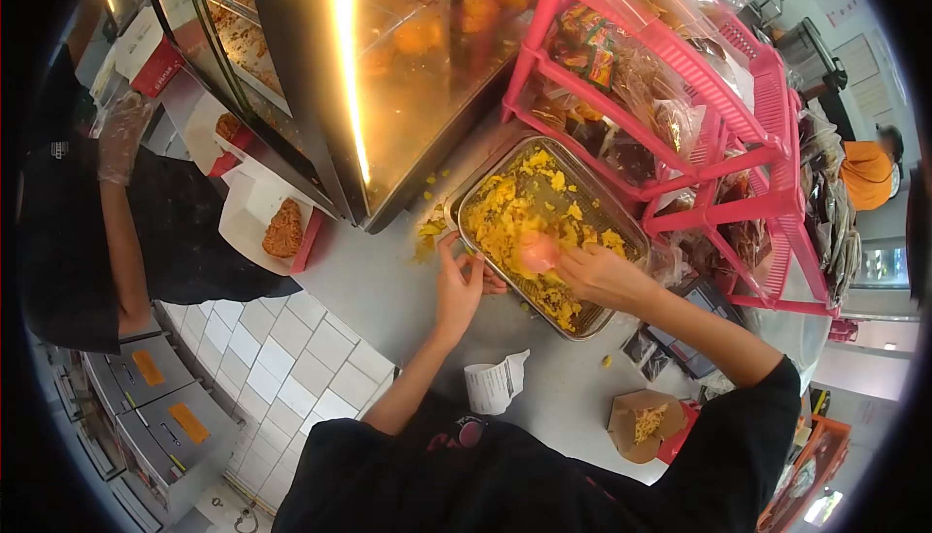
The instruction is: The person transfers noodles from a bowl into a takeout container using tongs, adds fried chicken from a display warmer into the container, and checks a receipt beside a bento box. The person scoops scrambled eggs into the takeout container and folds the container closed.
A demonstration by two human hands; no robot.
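A metal tray (463,249) holds crumbly yellow food (505,205), spread unevenly over its bottom. My right hand (594,274) is over the tray's right part, its fingers closed on a pinkish-orange scoop (538,252) that sits in the food. At the tray's lower left edge is my left hand (466,281), fingers bent and apart, touching the rim or just beside it. Yellow crumbs (430,230) lie on the counter by the tray's left corner. A curled paper receipt (495,384) stands on the counter below the tray.
A lit glass display case (417,96) rises behind the tray. To the right stands a pink rack (718,213) with bagged items. Boxes of fried food (283,227) line the left counter, beside a co-worker's gloved hand (121,135). A cardboard box (636,426) sits at lower right.
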